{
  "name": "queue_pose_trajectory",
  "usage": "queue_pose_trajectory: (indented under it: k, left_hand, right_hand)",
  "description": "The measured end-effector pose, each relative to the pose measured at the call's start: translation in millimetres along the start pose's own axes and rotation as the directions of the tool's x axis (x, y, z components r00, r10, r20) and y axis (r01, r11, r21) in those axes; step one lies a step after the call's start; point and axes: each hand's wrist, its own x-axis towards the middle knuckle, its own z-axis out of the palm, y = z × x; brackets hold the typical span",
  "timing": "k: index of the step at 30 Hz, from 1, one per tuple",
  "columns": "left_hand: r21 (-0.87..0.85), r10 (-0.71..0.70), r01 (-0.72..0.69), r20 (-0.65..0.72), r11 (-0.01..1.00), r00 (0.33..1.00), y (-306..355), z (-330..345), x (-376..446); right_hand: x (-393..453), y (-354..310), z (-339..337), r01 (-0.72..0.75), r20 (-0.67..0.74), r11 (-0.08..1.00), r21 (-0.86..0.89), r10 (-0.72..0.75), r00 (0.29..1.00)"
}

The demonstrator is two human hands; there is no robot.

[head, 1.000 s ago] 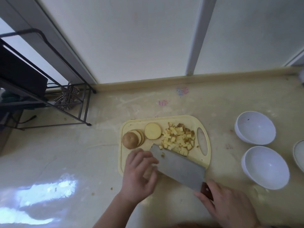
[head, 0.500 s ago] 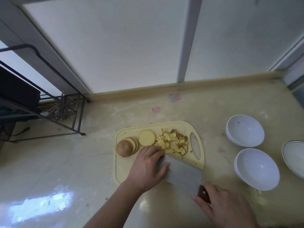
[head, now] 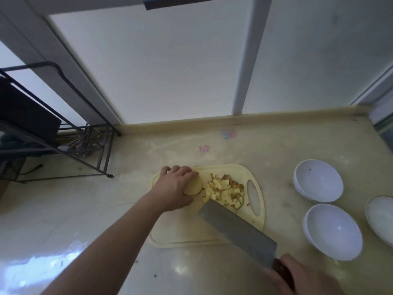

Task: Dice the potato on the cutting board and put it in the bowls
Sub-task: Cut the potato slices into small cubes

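Now the left hand (head: 173, 188) lies over the far left part of the pale yellow plastic cutting board (head: 180, 235), its fingers curled down over the uncut pieces of potato; a round, pale potato slice (head: 193, 186) shows just beside the thumb, and whether the hand grips it or only rests on it cannot be told. Right of the slice sits a heap of small yellow potato cubes (head: 225, 192), some with brown skin, next to the board's oval handle hole (head: 253, 198). The right hand (head: 302, 277) is wrapped round the dark handle of a broad grey steel cleaver (head: 237, 228), whose blade slants across the board's near right corner, its tip touching the heap. Three white round bowls stand right of the board: far bowl (head: 318, 180), near bowl (head: 333, 232), and an edge bowl (head: 380, 218) cut off by the frame.
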Motion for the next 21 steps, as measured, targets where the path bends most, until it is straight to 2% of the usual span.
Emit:
queue_pose_trajectory:
  k: [1,3,5,8,11,12,14,16,17,18,20,21]
  left_hand:
    - [0.015,0.019,-0.019,-0.014,1.0,1.0,0.1,-0.3,2.0]
    - [0.023,0.042,-0.041,-0.033,0.999,0.999,1.8,-1.0,4.5]
    - [0.008,0.058,-0.057,-0.072,0.998,0.996,3.5,-0.5,4.6]
    - [-0.125,0.001,-0.023,-0.171,0.992,0.985,11.0,3.0,-4.8]
    - [-0.222,-0.089,0.015,-0.325,0.975,0.942,21.3,17.6,-32.9]
    - [-0.242,-0.105,0.017,-0.355,0.97,0.929,25.3,26.1,-45.6]
    - [-0.288,-0.129,0.021,-0.364,0.957,0.922,32.8,45.8,-71.2]
    - [-0.33,-0.157,0.04,-0.337,0.943,0.928,36.1,64.4,-91.0]
    - [-0.337,-0.157,0.042,-0.325,0.941,0.933,36.3,72.3,-96.6]
    - [-0.338,-0.154,0.04,-0.316,0.94,0.936,36.0,78.3,-100.5]
    - [-0.348,-0.149,0.032,-0.315,0.937,0.937,35.3,83.8,-103.4]
    - [-0.357,-0.15,0.027,-0.323,0.934,0.935,35.0,84.0,-103.5]
  right_hand:
    - [2.1,1.6,1.8,-0.051,0.07,0.993,0.105,0.043,0.997]
    - [-2.3,-4.6,-0.7,-0.055,-0.027,0.969,0.242,0.063,0.998]
    - [-8.8,-10.3,0.8,-0.045,-0.098,0.96,0.277,0.075,0.992]
    - [-9.3,-12.1,8.0,0.032,-0.176,0.878,0.477,0.06,0.983]
    - [-9.3,-28.9,10.7,0.106,-0.218,0.849,0.517,0.011,0.976]
    - [-9.2,-35.8,11.3,0.144,-0.257,0.824,0.549,0.002,0.966]
    - [-6.9,-48.2,12.8,0.145,-0.211,0.693,0.706,0.01,0.977]
    - [-4.9,-50.5,19.7,0.193,-0.15,0.679,0.708,-0.122,0.981]
    - [-4.5,-52.6,13.9,0.251,-0.238,0.706,0.662,-0.12,0.964]
    - [-4.7,-52.4,12.1,0.245,-0.282,0.761,0.601,-0.084,0.956]
    - [-3.5,-58.0,14.9,0.249,-0.194,0.82,0.516,-0.171,0.966]
    - [0.7,-60.2,16.6,0.259,-0.221,0.826,0.501,-0.167,0.961]
